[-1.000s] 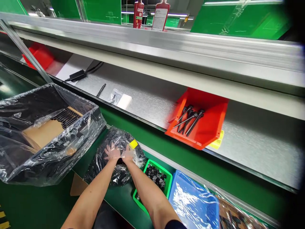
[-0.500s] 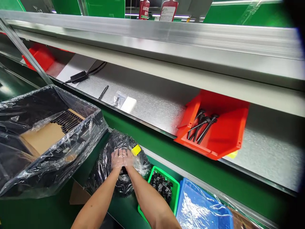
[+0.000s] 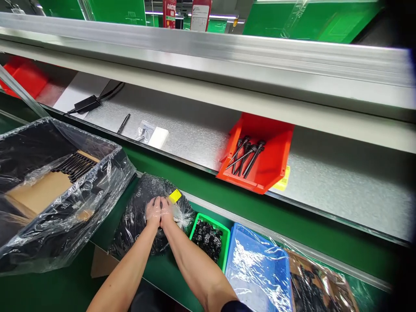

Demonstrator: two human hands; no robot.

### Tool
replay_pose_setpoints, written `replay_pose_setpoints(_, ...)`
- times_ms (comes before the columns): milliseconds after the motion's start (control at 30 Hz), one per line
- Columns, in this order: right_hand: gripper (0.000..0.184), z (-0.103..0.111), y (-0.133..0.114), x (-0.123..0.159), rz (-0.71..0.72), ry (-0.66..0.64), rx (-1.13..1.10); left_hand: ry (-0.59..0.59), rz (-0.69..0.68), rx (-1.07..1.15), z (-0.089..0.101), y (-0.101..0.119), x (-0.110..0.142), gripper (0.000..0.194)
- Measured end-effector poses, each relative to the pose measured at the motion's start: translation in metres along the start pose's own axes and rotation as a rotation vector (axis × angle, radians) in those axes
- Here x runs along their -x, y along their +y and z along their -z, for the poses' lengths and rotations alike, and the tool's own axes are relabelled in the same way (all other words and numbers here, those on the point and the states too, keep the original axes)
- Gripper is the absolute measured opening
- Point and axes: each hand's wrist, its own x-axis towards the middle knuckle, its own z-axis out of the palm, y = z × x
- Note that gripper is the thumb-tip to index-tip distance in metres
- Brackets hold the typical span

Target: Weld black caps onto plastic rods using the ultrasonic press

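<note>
Both hands together over the plastic bag, from where I sat at the far end of the link. The left hand (image 3: 153, 210) and the right hand (image 3: 167, 210) lay side by side, thumbs inward, fingers bent and pointing to the far side. The plastic bag (image 3: 133, 221), clear and full of black parts, sat directly under and around them on the green bench (image 3: 164, 271); its bulk spread left and nearer from the grip, with crumpled film on the right. Black showed between the two hands. I could not tell whether the fingers were clamped on any part, nor whether film covered them. A yellow label (image 3: 175, 196) stuck to the bag just past the right hand's fingertips.

To the right, just beside the bag, I logged a green bin (image 3: 225, 249) of small black pieces (image 3: 208, 237), then a blue tray (image 3: 240, 286) under shiny film. To the left stood a crate (image 3: 107, 151) lined with clear plastic, holding black rods (image 3: 76, 165) on cardboard (image 3: 42, 188).

On the far shelf (image 3: 195, 138), well apart from the hands, I noted a red bin (image 3: 276, 160) with dark screws (image 3: 247, 158).
</note>
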Motion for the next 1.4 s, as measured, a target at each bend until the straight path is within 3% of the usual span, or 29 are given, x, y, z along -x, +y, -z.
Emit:
replay_pose_setpoints(200, 0.029, 0.032, -0.014, 0.028, -0.127, 0.107, -0.14, -0.057, -0.021, 0.052, -0.002, 0.004, 0.039, 0.03)
replay_pose_setpoints(333, 0.031, 0.062, -0.028, 0.037, -0.165, 0.172, -0.221, -0.132, -0.061, 0.053, -0.014, 0.012, 0.071, 0.033)
replay_pose_setpoints(467, 0.044, 0.116, -0.038, 0.049, -0.159, 0.244, -0.265, -0.252, -0.083, 0.042, -0.039, 0.012, 0.118, 0.036)
replay_pose_setpoints(667, 0.051, 0.21, -0.033, 0.067, -0.164, 0.393, -0.176, -0.439, -0.033, 0.005, -0.089, -0.009, 0.193, 0.036)
replay_pose_setpoints(800, 0.047, 0.248, -0.027, 0.071, -0.155, 0.393, -0.035, -0.516, 0.02, -0.025, -0.103, -0.022, 0.213, 0.036)
replay_pose_setpoints(1067, 0.026, 0.278, -0.023, 0.075, 0.01, 0.193, 0.354, -0.642, 0.037, -0.136, -0.067, -0.033, 0.185, 0.027)
replay_pose_setpoints(1200, 0.039, 0.277, -0.004, 0.105, 0.185, -0.122, 0.964, -0.706, 0.03, -0.204, -0.05, -0.041, 0.191, 0.025)
replay_pose_setpoints(1267, 0.04, 0.276, -0.002, 0.115, 0.181, -0.211, 1.198, -0.727, 0.011, -0.227, -0.042, -0.04, 0.195, 0.022)
replay_pose_setpoints(1333, 0.039, 0.272, -0.01, 0.116, 0.173, -0.201, 1.275, -0.721, -0.03, -0.246, -0.031, -0.035, 0.192, 0.02)
replay_pose_setpoints(1400, 0.039, 0.26, -0.025, 0.106, 0.247, -0.199, 1.186, -0.677, -0.091, -0.259, -0.017, -0.026, 0.177, 0.02)
